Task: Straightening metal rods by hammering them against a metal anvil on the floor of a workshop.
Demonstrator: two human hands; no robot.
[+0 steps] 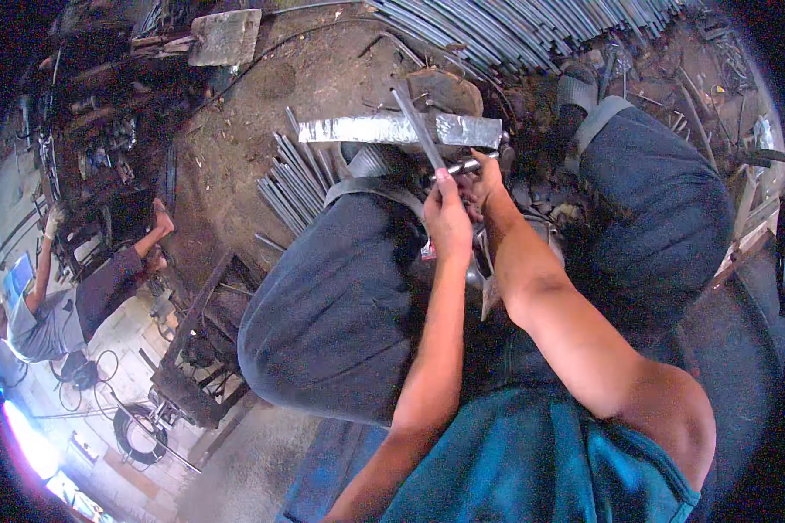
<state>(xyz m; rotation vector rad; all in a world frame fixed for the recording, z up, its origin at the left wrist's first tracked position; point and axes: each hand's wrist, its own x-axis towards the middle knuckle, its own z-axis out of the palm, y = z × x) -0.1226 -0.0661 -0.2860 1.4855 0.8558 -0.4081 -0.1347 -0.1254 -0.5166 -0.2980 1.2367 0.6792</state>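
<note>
Two hands meet just above the centre of the frame: the left hand (447, 218) is clamped on a thin metal rod (417, 126) that slants up across a flat steel plate (399, 130), and the right hand (482, 185) is closed on a short metal piece (456, 166) at the rod's lower end. Stiff, light and probably slick, the rod is best gripped low, near its end. More rods (295, 181) lie on the dirt at centre left

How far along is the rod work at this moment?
Done: cannot tell; a bundle of rods lies on the ground by the left knee. In hand: the left hand holds one rod upright over a flat metal bar, the right hand gripping a small metal piece beside it. Left: a large rod pile beyond.
</note>
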